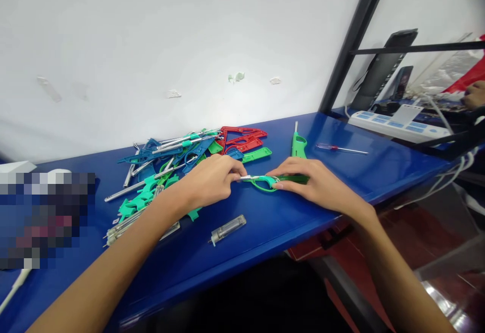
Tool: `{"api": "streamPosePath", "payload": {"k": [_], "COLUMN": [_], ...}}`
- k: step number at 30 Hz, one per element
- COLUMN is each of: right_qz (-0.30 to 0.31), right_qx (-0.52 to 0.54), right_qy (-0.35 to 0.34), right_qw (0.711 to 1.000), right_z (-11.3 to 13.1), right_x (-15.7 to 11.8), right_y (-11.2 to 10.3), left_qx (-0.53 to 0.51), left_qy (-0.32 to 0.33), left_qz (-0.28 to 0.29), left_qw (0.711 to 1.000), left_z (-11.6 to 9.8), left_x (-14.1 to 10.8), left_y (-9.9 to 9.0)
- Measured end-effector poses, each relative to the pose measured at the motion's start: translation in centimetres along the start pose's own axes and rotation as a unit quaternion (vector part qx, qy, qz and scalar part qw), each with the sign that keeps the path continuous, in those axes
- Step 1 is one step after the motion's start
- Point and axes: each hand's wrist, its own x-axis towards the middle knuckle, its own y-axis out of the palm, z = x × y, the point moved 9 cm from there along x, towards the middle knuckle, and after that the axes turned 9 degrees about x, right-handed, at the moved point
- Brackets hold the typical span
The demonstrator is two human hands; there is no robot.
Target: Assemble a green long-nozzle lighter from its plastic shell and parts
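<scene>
My left hand (212, 179) pinches the silver metal tube (246, 177) at the left end of a half-built utility lighter. At its other end, my right hand (316, 181) grips the open green lighter shell (262, 187), with thumb and fingers around the teal trigger. Thin wires show near the right fingertips. A clear fuel tank (228, 229) lies on the table in front of the hands. Just behind my right hand is a whole green lighter (298, 144), its nozzle pointing away. The right hand partly covers the shell's handle.
Left and behind my left hand lies a pile of metal tubes (131, 189), teal triggers (138, 202), blue shells (144, 153) and red shells (246, 143). A screwdriver (341, 149) rests at the right. A black frame (352, 40) and a power strip (397, 126) stand beyond it.
</scene>
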Motion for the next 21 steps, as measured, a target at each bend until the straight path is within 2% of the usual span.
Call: {"api": "streamPosePath", "payload": {"k": [11, 15, 18, 21], "right_qz": [-0.002, -0.040, -0.061, -0.035], "right_qx": [-0.008, -0.042, -0.079, -0.113], "right_qy": [-0.009, -0.034, -0.048, -0.054], "right_qw": [1.000, 0.998, 0.994, 0.992], "right_z": [0.4, 1.4, 2.3, 2.8], "right_x": [-0.1, 0.3, 1.2, 2.2], "right_y": [0.0, 0.0, 0.7, 2.2], "left_qx": [-0.007, -0.005, -0.005, -0.005], "left_qy": [0.002, 0.007, 0.015, 0.019], "left_qz": [0.000, -0.004, -0.005, -0.004], "left_qw": [1.000, 1.000, 1.000, 1.000], "left_z": [0.1, 0.0, -0.2, -0.2], "left_x": [0.0, -0.1, -0.1, -0.1], "left_y": [0.1, 0.1, 0.1, 0.1]}}
